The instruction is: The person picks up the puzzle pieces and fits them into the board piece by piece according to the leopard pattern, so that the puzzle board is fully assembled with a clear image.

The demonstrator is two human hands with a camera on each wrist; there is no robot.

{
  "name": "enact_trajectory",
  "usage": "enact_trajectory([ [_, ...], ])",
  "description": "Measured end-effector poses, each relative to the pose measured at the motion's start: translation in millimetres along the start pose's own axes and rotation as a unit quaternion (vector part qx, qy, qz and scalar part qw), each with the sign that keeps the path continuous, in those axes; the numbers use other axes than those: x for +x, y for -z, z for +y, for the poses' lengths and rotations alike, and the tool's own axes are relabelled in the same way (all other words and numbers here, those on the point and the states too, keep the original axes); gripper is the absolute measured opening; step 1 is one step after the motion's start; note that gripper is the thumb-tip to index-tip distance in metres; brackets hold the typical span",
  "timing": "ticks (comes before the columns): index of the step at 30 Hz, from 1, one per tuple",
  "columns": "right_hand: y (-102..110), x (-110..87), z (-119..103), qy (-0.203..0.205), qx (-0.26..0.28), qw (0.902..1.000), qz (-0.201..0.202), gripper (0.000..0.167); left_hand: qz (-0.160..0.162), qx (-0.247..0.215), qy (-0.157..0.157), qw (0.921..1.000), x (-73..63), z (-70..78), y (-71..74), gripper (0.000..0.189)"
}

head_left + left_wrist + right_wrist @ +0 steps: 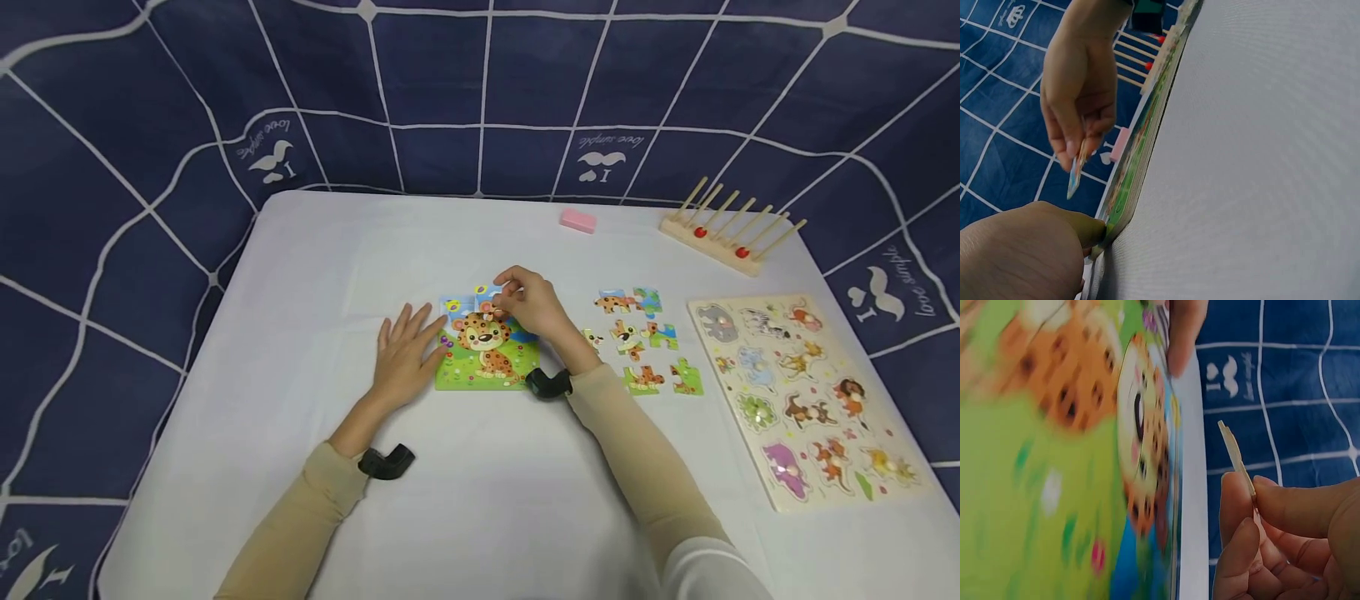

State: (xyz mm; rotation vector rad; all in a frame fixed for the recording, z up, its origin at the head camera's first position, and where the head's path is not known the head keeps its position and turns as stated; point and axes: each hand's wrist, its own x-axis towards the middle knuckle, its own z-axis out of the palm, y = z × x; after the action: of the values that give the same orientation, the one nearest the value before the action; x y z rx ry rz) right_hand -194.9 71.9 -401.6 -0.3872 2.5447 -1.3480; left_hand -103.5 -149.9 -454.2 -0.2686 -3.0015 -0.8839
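"Holding anything?"

"Yes, my right hand (pixel 528 303) pinches a thin, flat wooden jigsaw piece (pixel 1074 180) near the top of the square, bright leopard-picture puzzle (pixel 487 360)."

"And the left?"

"My left hand (pixel 405 354) has its fingers spread, touching the puzzle's left edge. Loose, colourful animal-printed pieces (pixel 628 337) lie to its right on the white-covered table (pixel 300 283)."

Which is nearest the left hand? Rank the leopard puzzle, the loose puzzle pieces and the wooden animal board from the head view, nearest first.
1. Leopard puzzle: immediately right of the left hand.
2. Loose puzzle pieces: farther right, past the leopard puzzle.
3. Wooden animal board: farthest right, beyond the loose puzzle pieces.
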Motion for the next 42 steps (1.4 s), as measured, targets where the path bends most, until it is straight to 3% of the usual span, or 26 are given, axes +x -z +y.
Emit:
enact_trajectory([
  [9,-20.4,9.1,-12.7,0.015,-0.027,0.9994,-0.014,0.025,0.002,-0.001,-0.005,1.0,1.6,3.1,-0.5,0.05],
  [27,-39.0,11.0,-7.5,-0.006,-0.035,0.9989,-0.031,0.024,0.005,0.002,-0.007,1.0,1.0,1.9,-2.8,0.049],
  [42,-46.2,11.7,-7.1,0.033,-0.1,0.9943,-0.018,0.025,0.011,0.009,-0.013,0.9998,-0.7,1.5,-0.9,0.047],
])
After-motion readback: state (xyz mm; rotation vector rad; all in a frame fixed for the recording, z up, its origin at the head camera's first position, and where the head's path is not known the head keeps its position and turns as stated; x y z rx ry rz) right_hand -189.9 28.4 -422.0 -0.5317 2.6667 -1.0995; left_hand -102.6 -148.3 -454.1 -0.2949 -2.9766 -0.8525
